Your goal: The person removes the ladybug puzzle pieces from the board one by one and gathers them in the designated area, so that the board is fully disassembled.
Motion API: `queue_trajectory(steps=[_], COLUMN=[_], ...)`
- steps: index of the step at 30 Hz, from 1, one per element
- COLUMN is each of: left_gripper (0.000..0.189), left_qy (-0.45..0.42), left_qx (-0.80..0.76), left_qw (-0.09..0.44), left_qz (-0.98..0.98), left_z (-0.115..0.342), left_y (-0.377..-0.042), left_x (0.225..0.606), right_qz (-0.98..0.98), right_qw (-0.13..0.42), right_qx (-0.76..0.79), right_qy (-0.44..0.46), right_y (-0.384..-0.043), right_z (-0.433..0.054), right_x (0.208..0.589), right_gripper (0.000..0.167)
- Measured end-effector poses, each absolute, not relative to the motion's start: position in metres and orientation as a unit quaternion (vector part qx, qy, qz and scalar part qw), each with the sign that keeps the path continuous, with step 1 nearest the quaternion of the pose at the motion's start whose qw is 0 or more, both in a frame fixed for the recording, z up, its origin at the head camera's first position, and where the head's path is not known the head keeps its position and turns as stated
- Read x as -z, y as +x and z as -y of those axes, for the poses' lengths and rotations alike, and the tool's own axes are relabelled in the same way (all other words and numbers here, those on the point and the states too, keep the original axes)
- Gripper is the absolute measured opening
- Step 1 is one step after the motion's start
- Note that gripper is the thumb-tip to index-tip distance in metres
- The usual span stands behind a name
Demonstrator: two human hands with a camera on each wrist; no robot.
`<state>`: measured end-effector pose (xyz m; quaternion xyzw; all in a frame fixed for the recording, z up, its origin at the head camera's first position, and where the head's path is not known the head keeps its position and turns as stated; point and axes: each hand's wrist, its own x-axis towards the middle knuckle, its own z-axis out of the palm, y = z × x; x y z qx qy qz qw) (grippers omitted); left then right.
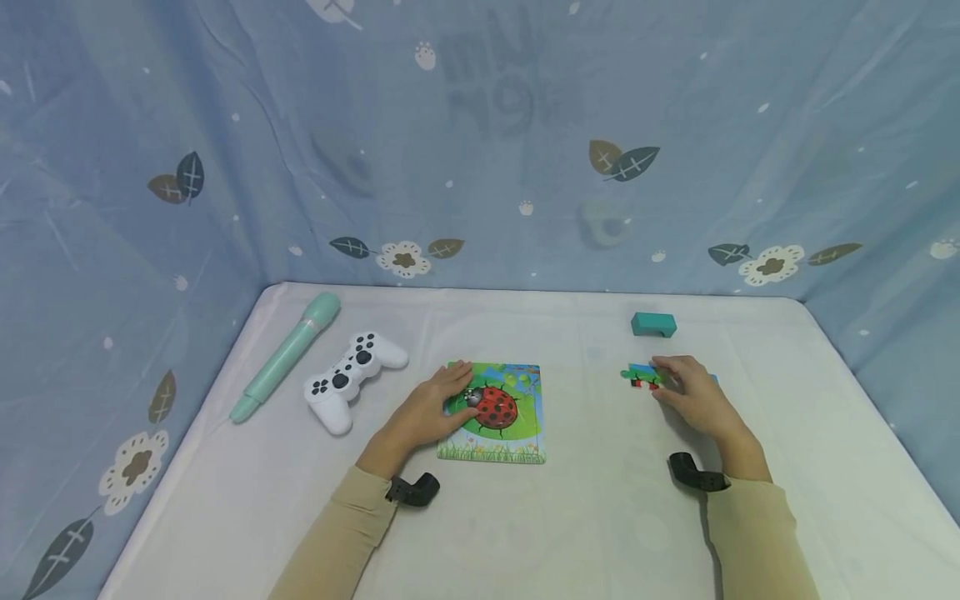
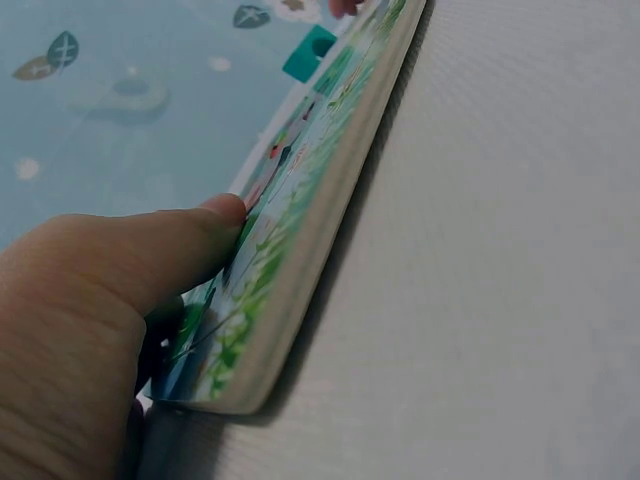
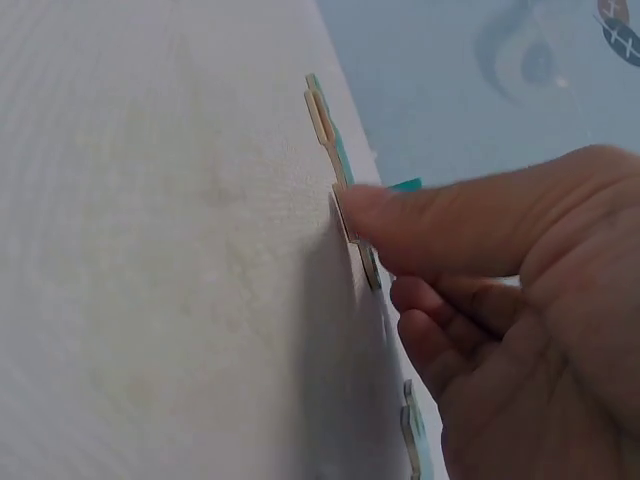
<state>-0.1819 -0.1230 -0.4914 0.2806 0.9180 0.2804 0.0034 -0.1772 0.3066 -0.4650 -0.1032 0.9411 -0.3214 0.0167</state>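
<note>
Lying flat on the bench (image 1: 585, 525), one ladybug board (image 1: 501, 408) sits under the left hand (image 1: 426, 412), fingers stretched over its left side, thumb apart; its pictured beetle heads left, long axis side to side. The right hand (image 1: 699, 400) pinches one jigsaw piece (image 1: 640, 376) between thumb and fingers, lengthwise left-right, knob pointing left. Also visible: one further piece (image 1: 713, 378), one teal block (image 1: 654, 324), one controller (image 1: 351, 379), one microphone (image 1: 287, 358).

on the table (image 1: 577, 517), the controller (image 1: 351, 377) lies between wand (image 1: 283, 360) and board (image 1: 501, 433), the block (image 1: 652, 323) farther right, behind a puzzle piece (image 1: 641, 375).
</note>
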Motion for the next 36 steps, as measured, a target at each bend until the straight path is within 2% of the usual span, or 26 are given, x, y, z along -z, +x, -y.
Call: queue_trajectory(steps=[6, 15, 20, 30, 36], left_gripper=[0.066, 0.072, 0.074, 0.076, 0.074], left_qy=[0.281, 0.267, 0.248, 0.234, 0.233], left_qx=[-0.286, -0.287, -0.273, -0.277, -0.284], left_qw=[-0.015, -0.026, -0.042, -0.008, -0.007], left_qz=[-0.916, -0.919, -0.929, -0.932, -0.930], left_z=[0.124, 0.123, 0.128, 0.131, 0.130], left_y=[-0.181, -0.182, -0.183, -0.183, -0.183], left_x=[0.492, 0.492, 0.493, 0.491, 0.491], right_qz=[-0.932, -0.916, -0.901, -0.875, -0.852], right_qw=[0.028, 0.014, 0.023, 0.055, 0.086], right_qx=[0.349, 0.378, 0.400, 0.404, 0.427], right_qy=[-0.097, -0.134, -0.169, -0.261, -0.292], right_y=[-0.174, -0.175, -0.176, -0.186, -0.197], right_z=[-0.297, -0.265, -0.234, -0.156, -0.119], right_x=[0.456, 0.451, 0.452, 0.451, 0.449], right_gripper=[0.059, 0.056, 0.055, 0.051, 0.049])
